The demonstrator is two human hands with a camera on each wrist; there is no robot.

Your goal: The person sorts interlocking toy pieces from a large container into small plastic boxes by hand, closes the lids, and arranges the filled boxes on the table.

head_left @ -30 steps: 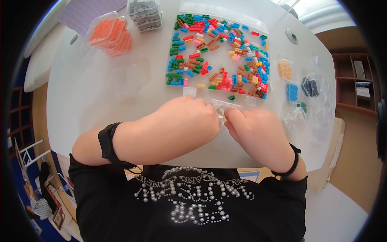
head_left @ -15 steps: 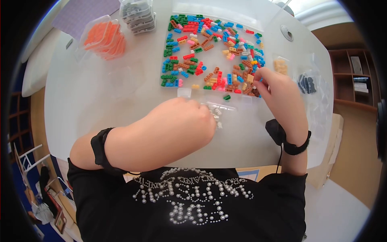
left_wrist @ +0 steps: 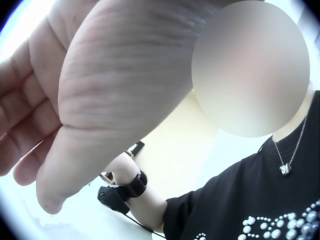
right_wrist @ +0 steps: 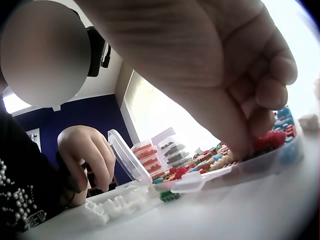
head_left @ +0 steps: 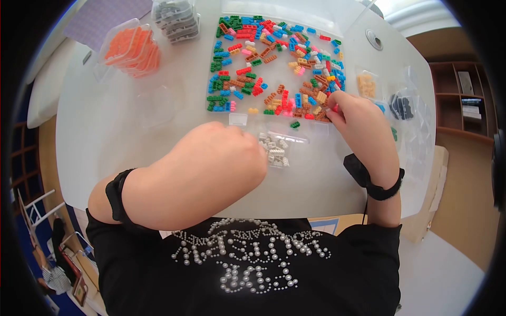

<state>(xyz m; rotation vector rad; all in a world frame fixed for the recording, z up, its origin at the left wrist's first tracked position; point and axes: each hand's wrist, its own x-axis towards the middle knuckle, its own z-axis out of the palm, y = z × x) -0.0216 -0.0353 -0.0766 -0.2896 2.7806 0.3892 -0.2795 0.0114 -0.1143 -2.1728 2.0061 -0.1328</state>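
Observation:
My left hand [head_left: 232, 150] hovers beside a small clear box of white toy bricks [head_left: 276, 151]. Its thumb [left_wrist: 52, 192] is straight and the fingers bend loosely, with nothing between them. Farther right, my right hand [head_left: 356, 113] reaches into the near right corner of a wide clear tray [head_left: 226, 10] strewn with colourful building bricks [head_left: 245, 79]. In the right wrist view, thumb and fingertips come close together among the bricks, beside a red one [right_wrist: 270, 140]. I cannot tell whether they pinch a brick.
A green brick [head_left: 295, 125] lies on the table just outside the tray. Stacked clear boxes of orange pieces [head_left: 132, 50] and dark grey pieces [head_left: 176, 21] stand back left. On the right are boxes of tan bricks [head_left: 366, 84] and dark bricks [head_left: 401, 107].
My right hand has left the white bricks beside my left hand and moved to the tray's near right corner. My left hand has drawn slightly left, showing more white bricks.

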